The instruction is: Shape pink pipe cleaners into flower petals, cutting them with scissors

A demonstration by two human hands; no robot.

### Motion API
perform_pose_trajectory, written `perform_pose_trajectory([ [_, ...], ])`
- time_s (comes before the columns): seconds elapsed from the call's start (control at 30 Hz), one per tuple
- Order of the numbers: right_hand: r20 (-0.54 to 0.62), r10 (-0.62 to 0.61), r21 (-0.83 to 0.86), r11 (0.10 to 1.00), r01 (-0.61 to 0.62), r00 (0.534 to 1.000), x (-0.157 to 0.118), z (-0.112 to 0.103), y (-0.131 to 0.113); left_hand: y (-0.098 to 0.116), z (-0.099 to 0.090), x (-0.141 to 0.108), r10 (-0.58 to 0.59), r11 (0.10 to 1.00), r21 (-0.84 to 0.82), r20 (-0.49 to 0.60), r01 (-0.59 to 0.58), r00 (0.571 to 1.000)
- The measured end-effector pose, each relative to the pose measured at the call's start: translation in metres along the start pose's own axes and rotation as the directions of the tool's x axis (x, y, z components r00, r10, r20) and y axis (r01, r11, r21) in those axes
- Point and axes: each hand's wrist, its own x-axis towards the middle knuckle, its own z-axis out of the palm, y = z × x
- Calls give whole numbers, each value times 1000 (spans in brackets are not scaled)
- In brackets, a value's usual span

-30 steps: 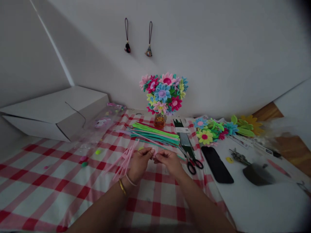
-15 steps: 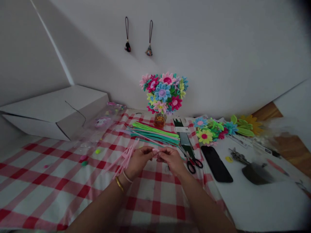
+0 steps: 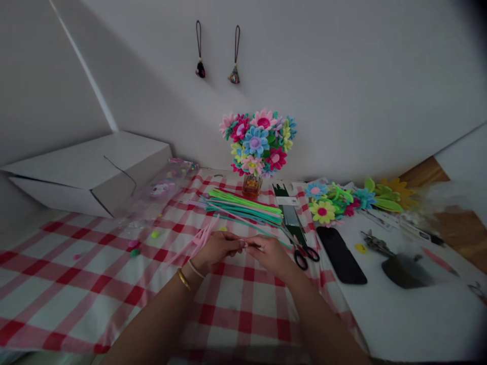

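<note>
Over the checked cloth, my left hand (image 3: 221,248) and my right hand (image 3: 268,252) meet at the fingertips. Both are closed in a pinch on a small pink piece (image 3: 244,244), mostly covered by the fingers. Beside my left hand lie loose pink pipe cleaners (image 3: 199,239). Green and teal pipe cleaners (image 3: 247,207) form a bundle beyond the hands. Black-handled scissors (image 3: 305,256) rest to the right of my right hand.
A vase of fuzzy flowers (image 3: 251,186) stands at the back. On the left is a white box (image 3: 87,170) beside a clear plastic bag (image 3: 152,195). A black phone (image 3: 340,255), keys (image 3: 376,243) and more fuzzy flowers (image 3: 323,212) lie on the right.
The fingers have closed further around the pink piece, which shows less now. My right hand has turned slightly, and the view has shifted a little.
</note>
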Motion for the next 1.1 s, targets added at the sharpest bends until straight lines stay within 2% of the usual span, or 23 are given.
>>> perform_pose_trajectory([
  [0.13, -6, -123, -255, 960, 117, 992, 0, 2, 2, -1, 1, 1, -31, 990, -137, 18, 33, 999],
  [0.23, -34, -197, -362, 916, 172, 980, 0, 6, 7, -1, 2, 1, -73, 964, -255, 7, 73, 997],
  [0.37, -84, -270, -424, 881, 211, 959, 1, 10, 11, -2, 2, 1, -108, 927, -362, 3, 102, 994],
  [0.5, -127, -288, -400, 891, 217, 949, 1, 11, 11, -1, 4, 0, -113, 896, -429, 25, 113, 993],
  [0.63, -101, -247, -422, 888, 183, 964, 0, 11, 9, -1, 4, 0, -61, 934, -350, 28, 67, 998],
  [0.8, 39, -208, -463, 863, 202, 977, -2, 6, 3, -2, 0, -1, 55, 998, -39, -9, -55, 998],
  [0.9, 46, -137, -271, 952, 145, 989, -3, 4, 0, 3, 0, -5, 116, 986, 121, 28, -118, 993],
  [0.97, 13, -11, 23, 1000, 10, 1000, -2, 5, 0, 10, 3, -10, 209, 959, 180, 67, -218, 976],
  [1.0, 14, 76, 214, 974, -77, 997, -1, 7, 1, 14, 4, -14, 274, 933, 220, 81, -285, 958],
  [1.03, 40, 163, 407, 899, -165, 986, -1, 10, 1, 18, 5, -16, 338, 901, 257, 94, -351, 937],
  [1.1, 159, 272, 690, 657, -304, 949, 1, 17, 2, 24, 6, -21, 428, 848, 290, 122, -444, 896],
])
